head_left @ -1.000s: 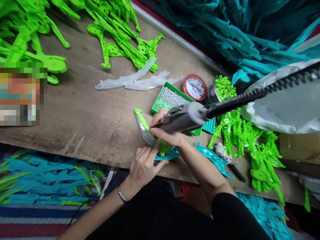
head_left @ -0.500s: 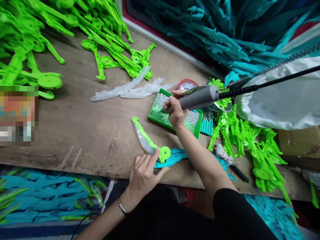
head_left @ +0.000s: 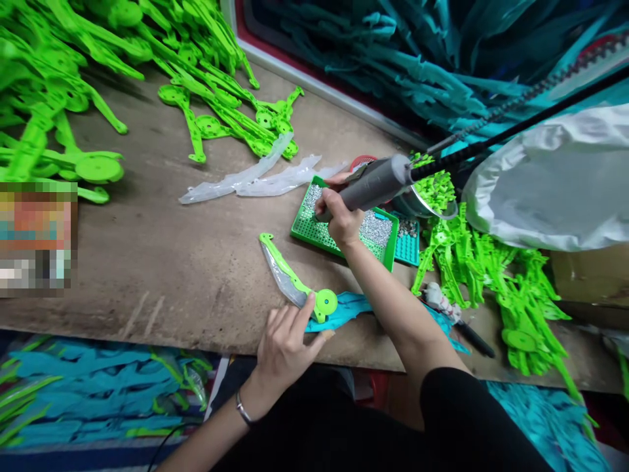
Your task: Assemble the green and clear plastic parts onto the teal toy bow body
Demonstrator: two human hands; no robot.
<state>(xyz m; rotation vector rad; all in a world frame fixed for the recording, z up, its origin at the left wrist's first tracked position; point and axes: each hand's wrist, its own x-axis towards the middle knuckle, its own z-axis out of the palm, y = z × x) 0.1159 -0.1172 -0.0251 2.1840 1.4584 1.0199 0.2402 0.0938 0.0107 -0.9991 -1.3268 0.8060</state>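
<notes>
My right hand (head_left: 341, 221) grips a grey electric screwdriver (head_left: 372, 183), its tip down in a green tray (head_left: 314, 231) filled with small silver screws. A black cable runs from the tool up to the right. My left hand (head_left: 286, 344) presses a green toy knife (head_left: 295, 280) with a clear blade and round end against the wooden table (head_left: 171, 262). The knife's round end overlaps a teal plastic piece (head_left: 344, 309) near the table's front edge.
Piles of green plastic parts (head_left: 147, 59) cover the far left of the table, more lie at the right (head_left: 491, 275). Clear blades (head_left: 255, 174) lie behind the tray. A teal tray (head_left: 407, 239), a red basket (head_left: 362, 161), a white bag (head_left: 550, 190) and teal parts (head_left: 393, 59) surround them.
My right hand lifted the screwdriver off the green knife and carried it back to the screw tray. My left hand stayed on the knife.
</notes>
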